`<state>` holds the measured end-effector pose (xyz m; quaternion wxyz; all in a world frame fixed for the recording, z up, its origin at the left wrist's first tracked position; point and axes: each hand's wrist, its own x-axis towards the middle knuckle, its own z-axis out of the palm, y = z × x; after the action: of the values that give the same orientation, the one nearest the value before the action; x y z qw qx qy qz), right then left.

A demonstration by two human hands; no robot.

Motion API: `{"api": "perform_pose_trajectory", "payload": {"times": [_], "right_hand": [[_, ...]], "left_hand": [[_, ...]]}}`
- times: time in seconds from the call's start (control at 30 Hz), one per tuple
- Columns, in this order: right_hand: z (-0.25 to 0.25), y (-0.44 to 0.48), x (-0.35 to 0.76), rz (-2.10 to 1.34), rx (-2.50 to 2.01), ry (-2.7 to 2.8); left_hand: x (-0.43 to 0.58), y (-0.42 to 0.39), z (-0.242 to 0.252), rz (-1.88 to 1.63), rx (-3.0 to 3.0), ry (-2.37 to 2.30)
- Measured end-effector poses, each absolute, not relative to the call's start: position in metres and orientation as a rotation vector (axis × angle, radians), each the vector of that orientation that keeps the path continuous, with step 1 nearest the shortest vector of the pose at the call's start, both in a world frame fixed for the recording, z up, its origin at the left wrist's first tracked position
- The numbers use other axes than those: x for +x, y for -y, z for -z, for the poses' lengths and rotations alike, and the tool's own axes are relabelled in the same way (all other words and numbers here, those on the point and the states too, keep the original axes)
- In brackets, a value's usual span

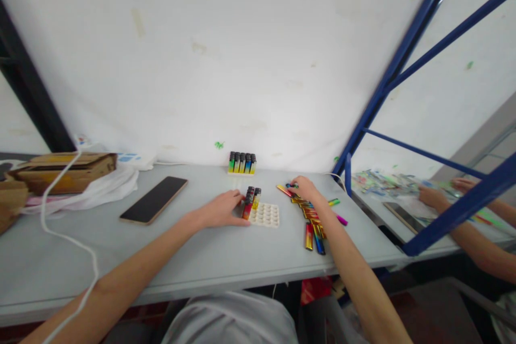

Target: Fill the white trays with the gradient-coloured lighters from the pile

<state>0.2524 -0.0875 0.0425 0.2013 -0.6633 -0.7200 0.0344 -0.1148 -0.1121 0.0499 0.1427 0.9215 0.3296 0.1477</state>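
Those lighters (309, 237) at the tray's (266, 214) 3 o'clock look light, stiff, slick; best pinched mid-body. Left grip (221, 209) spreads apart at 9 o'clock; right grip (305, 190), I can't tell.

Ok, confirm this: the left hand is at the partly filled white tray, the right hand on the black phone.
Not quite: the head view shows the right hand at the loose shiny pieces, not on the black phone. The left hand is at the white tray.

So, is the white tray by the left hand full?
Partly filled: the white tray has lighters standing toward its left side, while bare holes show across the rest.
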Motion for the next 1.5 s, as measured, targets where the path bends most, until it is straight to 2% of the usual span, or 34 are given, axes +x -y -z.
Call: {"api": "perform_pose_trajectory", "payload": {"times": [0.13, 0.43, 0.6, 0.9, 1.0, 1.23, 1.5], "right_hand": [[-0.046, 0.085, 0.246, -0.127, -1.797, 1.939], [-0.087, 0.131, 0.211, -0.655, -1.159, 1.411], [-0.094, 0.159, 0.179, -0.905, -1.081, 1.374], [-0.077, 0.148, 0.147, -0.999, -1.218, 1.191], [-0.073, 0.148, 0.142, -0.917, -1.25, 1.249], [-0.067, 0.154, 0.136, -0.404, -1.383, 1.471], [-0.069, 0.156, 0.133, -0.313, -1.413, 1.564]], "left_hand": [[-0.114, 0.112, -0.05, -0.399, 2.668, -0.963], [-0.114, 0.111, -0.049, -0.429, 2.663, -0.958], [-0.114, 0.111, -0.049, -0.425, 2.662, -0.945], [-0.114, 0.112, -0.051, -0.393, 2.692, -0.959], [-0.114, 0.112, -0.051, -0.41, 2.684, -0.948], [-0.114, 0.113, -0.051, -0.422, 2.687, -0.948], [-0.114, 0.112, -0.051, -0.435, 2.691, -0.939]]}}
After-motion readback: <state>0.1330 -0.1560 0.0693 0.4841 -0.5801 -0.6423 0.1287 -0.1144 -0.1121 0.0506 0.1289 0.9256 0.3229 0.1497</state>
